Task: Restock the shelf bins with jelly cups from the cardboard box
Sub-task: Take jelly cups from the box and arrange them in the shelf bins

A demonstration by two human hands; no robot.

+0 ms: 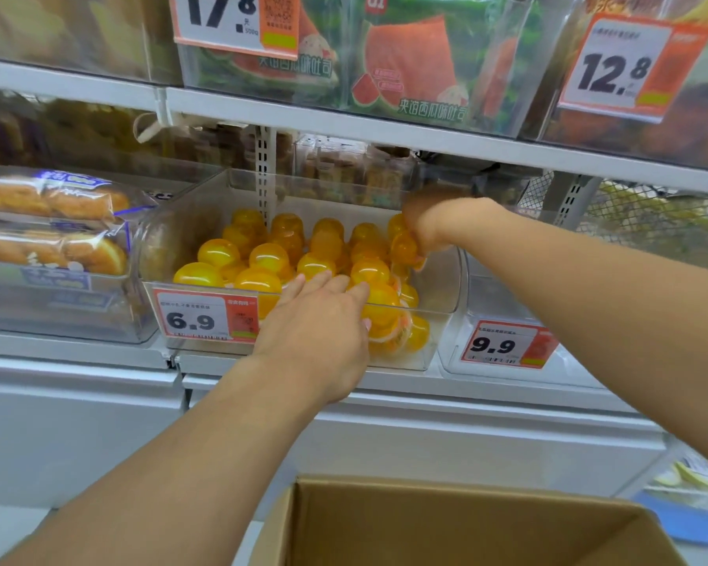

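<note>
In the clear shelf bin point(446, 279) lie about twenty orange jelly cups point(268, 257). The left hand point(315, 332) rests on them with straight fingers. The right hand point(430, 222) pinches one cup point(403, 249). One cardboard box point(446, 524) stands below.

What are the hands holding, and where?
Right hand grips an orange translucent plastic jelly cup by its top. Left hand rests open, holding nothing.

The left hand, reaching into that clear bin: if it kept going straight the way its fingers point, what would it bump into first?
Most likely the orange jelly cups piled just ahead of the left hand inside the clear bin. Its fingertips already seem to be among the front cups, though depth is hard to judge here.
</note>
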